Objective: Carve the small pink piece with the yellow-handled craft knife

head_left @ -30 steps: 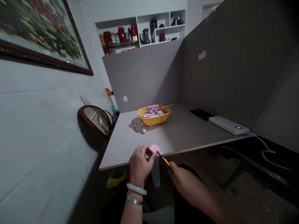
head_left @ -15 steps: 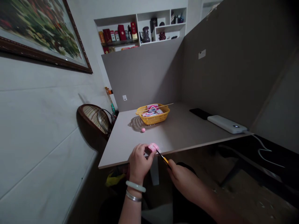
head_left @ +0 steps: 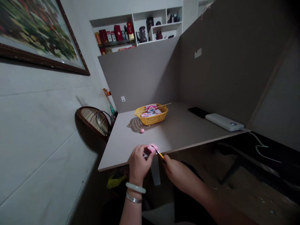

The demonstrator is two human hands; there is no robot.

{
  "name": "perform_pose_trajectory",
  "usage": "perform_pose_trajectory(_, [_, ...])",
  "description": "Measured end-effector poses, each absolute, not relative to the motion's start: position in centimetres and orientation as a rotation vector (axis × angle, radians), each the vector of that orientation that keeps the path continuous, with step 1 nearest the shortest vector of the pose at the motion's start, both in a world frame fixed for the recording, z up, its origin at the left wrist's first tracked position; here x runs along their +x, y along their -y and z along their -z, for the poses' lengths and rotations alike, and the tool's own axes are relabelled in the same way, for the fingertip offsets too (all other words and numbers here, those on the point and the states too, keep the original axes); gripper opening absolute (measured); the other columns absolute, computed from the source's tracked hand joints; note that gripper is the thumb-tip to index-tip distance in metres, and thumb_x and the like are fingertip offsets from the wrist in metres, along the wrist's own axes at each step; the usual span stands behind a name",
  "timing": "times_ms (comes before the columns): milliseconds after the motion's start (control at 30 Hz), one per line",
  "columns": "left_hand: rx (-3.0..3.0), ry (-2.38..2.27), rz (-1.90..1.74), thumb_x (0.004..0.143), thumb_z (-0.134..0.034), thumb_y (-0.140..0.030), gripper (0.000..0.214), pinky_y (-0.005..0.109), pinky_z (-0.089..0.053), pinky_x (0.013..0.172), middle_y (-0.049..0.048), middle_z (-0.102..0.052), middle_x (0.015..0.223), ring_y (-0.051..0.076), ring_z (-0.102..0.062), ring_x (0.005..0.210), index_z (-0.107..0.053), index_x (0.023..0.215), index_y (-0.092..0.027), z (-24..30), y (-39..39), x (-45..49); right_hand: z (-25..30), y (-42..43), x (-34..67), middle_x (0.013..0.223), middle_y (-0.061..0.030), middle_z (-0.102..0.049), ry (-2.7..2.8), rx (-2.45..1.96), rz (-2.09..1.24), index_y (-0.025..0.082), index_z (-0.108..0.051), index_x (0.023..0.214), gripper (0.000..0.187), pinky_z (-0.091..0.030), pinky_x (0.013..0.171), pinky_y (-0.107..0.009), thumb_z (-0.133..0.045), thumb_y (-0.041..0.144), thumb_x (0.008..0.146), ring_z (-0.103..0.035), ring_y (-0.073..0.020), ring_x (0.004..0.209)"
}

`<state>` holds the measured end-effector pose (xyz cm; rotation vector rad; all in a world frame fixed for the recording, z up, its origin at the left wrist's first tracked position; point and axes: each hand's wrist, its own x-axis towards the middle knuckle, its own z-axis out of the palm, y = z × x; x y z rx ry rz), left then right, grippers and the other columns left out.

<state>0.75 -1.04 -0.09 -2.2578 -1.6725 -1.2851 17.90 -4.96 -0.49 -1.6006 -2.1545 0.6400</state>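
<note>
A: Since the earlier frame, the right hand (head_left: 172,168) has advanced leftward, and its yellow-handled tool (head_left: 160,155) now reaches farther over the pink block (head_left: 151,148). What do the containers hold?

B: The yellow basket (head_left: 153,121), on the far part of the tabletop (head_left: 180,134), contains pink-and-white packets (head_left: 150,114); a thin stick (head_left: 156,107) lies across it, projecting at right. A pink ball (head_left: 142,131) rests just on its near side. On the far wall, a shelf (head_left: 160,13) bears red boxes (head_left: 118,32) and a dark vase (head_left: 142,34).

A: And the block relative to the grip?

B: At the tabletop's near edge. The grip of the left hand (head_left: 138,162), parted by the block's width, holds its left portion between thumb and fingers; the right end projects beyond. The right grip is closed around the handle. Depth of the tip: indeterminable.
</note>
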Motion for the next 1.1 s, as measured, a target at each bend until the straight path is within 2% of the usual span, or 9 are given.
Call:
perform_pose_trajectory(100, [-2.235, 1.673, 1.291, 0.084, -0.059, -0.037, 0.018, 0.027, -0.045, 0.068, 0.0023, -0.061, 0.084, 0.016, -0.056, 0.074, -0.060, 0.093, -0.021, 0.2, 0.9, 0.7, 0.3, 4.4, 17.5, 0.088, -0.0080, -0.068, 2.151, -1.570, -0.641, 0.019, -0.048, 0.099, 0.019, -0.028, 0.059, -0.023, -0.030, 0.027, 0.096, -0.065, -0.0173, 0.079])
perform_pose_trajectory(300, [-2.249, 1.677, 1.271, 0.083, -0.061, -0.038, 0.018, 0.027, -0.045, 0.069, 0.0015, -0.062, 0.085, 0.015, -0.056, 0.075, -0.059, 0.092, -0.022, 0.1, 1.2, 0.8, 0.8, 6.0, 18.3, 0.082, -0.0077, -0.067, 2.115, -1.599, -0.683, 0.020, -0.046, 0.089, 0.018, -0.027, 0.057, -0.024, -0.029, 0.024, 0.095, -0.064, -0.0176, 0.074])
perform_pose_trajectory(500, [-2.242, 1.694, 1.280, 0.083, -0.060, -0.038, 0.019, 0.027, -0.045, 0.068, 0.0017, -0.061, 0.083, 0.016, -0.056, 0.073, -0.060, 0.092, -0.022, 0.1, 1.0, 0.7, 0.1, 4.6, 17.5, 0.085, -0.0079, -0.068, 2.143, -1.561, -0.668, 0.020, -0.047, 0.094, 0.017, -0.028, 0.057, -0.024, -0.030, 0.025, 0.095, -0.065, -0.0185, 0.077])
perform_pose_trajectory(700, [-2.268, 1.682, 1.286, 0.084, -0.059, -0.038, 0.018, 0.028, -0.045, 0.071, 0.0021, -0.062, 0.087, 0.016, -0.056, 0.078, -0.059, 0.093, -0.022, 0.1, 1.2, 0.9, 1.5, 5.9, 18.6, 0.081, -0.0064, -0.067, 2.107, -1.536, -0.710, 0.020, -0.047, 0.090, 0.021, -0.030, 0.059, -0.024, -0.028, 0.026, 0.096, -0.064, -0.0167, 0.073])
perform_pose_trajectory(900, [-2.233, 1.703, 1.273, 0.084, -0.059, -0.038, 0.018, 0.027, -0.045, 0.069, 0.0016, -0.062, 0.086, 0.016, -0.055, 0.075, -0.059, 0.094, -0.022, 0.3, 1.0, 0.7, -0.3, 4.5, 17.3, 0.090, -0.0093, -0.068, 2.152, -1.606, -0.666, 0.018, -0.049, 0.101, 0.020, -0.030, 0.060, -0.024, -0.030, 0.022, 0.095, -0.065, -0.0181, 0.082])
perform_pose_trajectory(1100, [-2.250, 1.675, 1.268, 0.085, -0.059, -0.038, 0.017, 0.027, -0.045, 0.070, 0.0016, -0.062, 0.087, 0.016, -0.057, 0.079, -0.059, 0.092, -0.022, 0.2, 1.1, 0.8, 0.9, 5.8, 18.3, 0.084, -0.0072, -0.068, 2.103, -1.572, -0.747, 0.020, -0.048, 0.091, 0.021, -0.032, 0.062, -0.024, -0.029, 0.025, 0.096, -0.064, -0.0166, 0.076])
